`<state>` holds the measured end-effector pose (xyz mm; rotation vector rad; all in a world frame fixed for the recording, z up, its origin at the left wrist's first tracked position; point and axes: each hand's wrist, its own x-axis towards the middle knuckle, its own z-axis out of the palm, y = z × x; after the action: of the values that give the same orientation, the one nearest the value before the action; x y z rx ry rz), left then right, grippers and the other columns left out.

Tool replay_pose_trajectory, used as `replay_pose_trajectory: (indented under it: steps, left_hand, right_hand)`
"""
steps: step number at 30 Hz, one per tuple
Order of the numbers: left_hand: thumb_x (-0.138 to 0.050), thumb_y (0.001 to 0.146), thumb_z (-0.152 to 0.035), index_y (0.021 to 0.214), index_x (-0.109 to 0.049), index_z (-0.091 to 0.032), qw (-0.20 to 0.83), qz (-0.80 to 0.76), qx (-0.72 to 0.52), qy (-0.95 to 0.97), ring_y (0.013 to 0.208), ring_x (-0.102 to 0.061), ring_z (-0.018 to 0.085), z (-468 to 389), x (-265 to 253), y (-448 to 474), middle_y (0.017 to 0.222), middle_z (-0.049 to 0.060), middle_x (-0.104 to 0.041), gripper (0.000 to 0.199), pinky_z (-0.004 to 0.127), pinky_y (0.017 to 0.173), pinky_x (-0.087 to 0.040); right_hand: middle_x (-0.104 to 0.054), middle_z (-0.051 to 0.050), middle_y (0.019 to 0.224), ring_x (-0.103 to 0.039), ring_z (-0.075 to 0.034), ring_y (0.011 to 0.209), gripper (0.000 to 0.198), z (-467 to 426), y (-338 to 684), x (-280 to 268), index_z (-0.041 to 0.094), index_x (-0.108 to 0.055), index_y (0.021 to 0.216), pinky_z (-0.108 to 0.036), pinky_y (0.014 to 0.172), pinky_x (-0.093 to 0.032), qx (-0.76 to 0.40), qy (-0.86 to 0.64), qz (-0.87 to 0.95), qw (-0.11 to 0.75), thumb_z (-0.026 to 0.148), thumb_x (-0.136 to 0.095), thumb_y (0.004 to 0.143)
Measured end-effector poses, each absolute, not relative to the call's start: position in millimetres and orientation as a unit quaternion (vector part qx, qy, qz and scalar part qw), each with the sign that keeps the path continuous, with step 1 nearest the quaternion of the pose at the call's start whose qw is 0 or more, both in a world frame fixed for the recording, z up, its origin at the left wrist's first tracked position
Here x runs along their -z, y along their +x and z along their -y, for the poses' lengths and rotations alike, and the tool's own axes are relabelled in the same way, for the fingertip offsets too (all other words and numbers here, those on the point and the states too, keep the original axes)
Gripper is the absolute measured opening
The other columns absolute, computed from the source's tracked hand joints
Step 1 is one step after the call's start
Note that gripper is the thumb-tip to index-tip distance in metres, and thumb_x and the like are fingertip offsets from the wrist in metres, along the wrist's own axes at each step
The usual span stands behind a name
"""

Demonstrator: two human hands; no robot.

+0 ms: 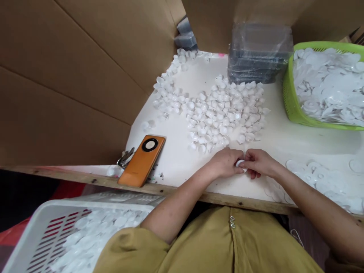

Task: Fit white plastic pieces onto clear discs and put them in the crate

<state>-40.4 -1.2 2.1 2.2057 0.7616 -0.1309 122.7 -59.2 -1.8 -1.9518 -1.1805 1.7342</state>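
Note:
Close together over the front of the white table, my left hand (227,162) and my right hand (259,163) both grip one small white round plastic piece (241,163). The fingers of each are curled and pinched around it, and they hide most of its shape. Just beyond my hands spreads a heap of small white cup-shaped plastic pieces (218,113). Flat clear-white discs (321,176) lie scattered to the right, partly beneath my right forearm.
A green basket (287,94) full of white discs stands at the back right. Wrapped stacked packs (258,53) rise behind the heap. An orange phone (142,163) lies front left beside keys (125,157). Cardboard (85,68) walls the left. Below the wooden edge sits a white basket (31,231).

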Motion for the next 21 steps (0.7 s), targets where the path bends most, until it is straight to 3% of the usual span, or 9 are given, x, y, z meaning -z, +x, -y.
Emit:
replay_pose_trajectory:
  steps: [8, 14, 17, 21]
  left_hand:
    - [-0.068, 0.07, -0.037, 0.101, -0.058, -0.024, 0.378, -0.305, 0.143, 0.862, 0.078, -0.061, 0.019, -12.5, -10.3, -28.3, 0.089, -0.002, -0.068, 0.035, 0.025, 0.059, -0.037]
    - [-0.063, 0.074, -0.033, 0.091, -0.061, -0.022, 0.44, -0.327, 0.051, 0.835, 0.076, -0.059, 0.015, 1.0, -8.8, -46.4, 0.081, -0.003, -0.064, 0.021, 0.023, 0.065, -0.04]
    - [-0.057, 0.077, -0.033, 0.089, -0.062, -0.02, 0.468, -0.374, -0.008, 0.801, 0.075, -0.058, 0.015, 16.4, -23.7, -107.3, 0.081, -0.001, -0.064, 0.019, 0.024, 0.068, -0.043]
    - [-0.056, 0.077, -0.049, 0.096, -0.068, -0.023, 0.438, -0.51, 0.047, 0.739, 0.08, -0.062, 0.021, 49.4, -48.3, -252.9, 0.091, 0.002, -0.07, 0.034, 0.028, 0.07, -0.049]
  right_hand:
    - [-0.057, 0.003, 0.046, -0.057, -0.015, 0.038, 0.018, 43.9, 119.8, -3.5, 0.018, -0.05, 0.073, -0.02, 0.034, -0.04, -0.597, -0.681, 0.419, 0.067, 0.017, -0.068, 0.076]
    - [-0.059, 0.003, 0.055, -0.057, -0.013, 0.044, 0.02, 69.5, 130.8, 0.2, 0.02, -0.05, 0.077, -0.021, 0.04, -0.04, -0.535, -0.674, 0.476, 0.18, 0.033, -0.066, 0.079]
    - [-0.063, 0.0, 0.068, -0.059, -0.014, 0.054, 0.017, 93.5, 167.2, -6.3, 0.021, -0.056, 0.08, -0.026, 0.052, -0.044, -0.412, -0.72, 0.515, 0.217, 0.037, -0.063, 0.079]
    - [-0.063, -0.004, 0.078, -0.058, -0.02, 0.065, 0.016, 123.0, 233.0, -8.0, 0.024, -0.059, 0.077, -0.032, 0.057, -0.04, -0.177, -0.814, 0.542, 0.109, 0.037, -0.068, 0.072]
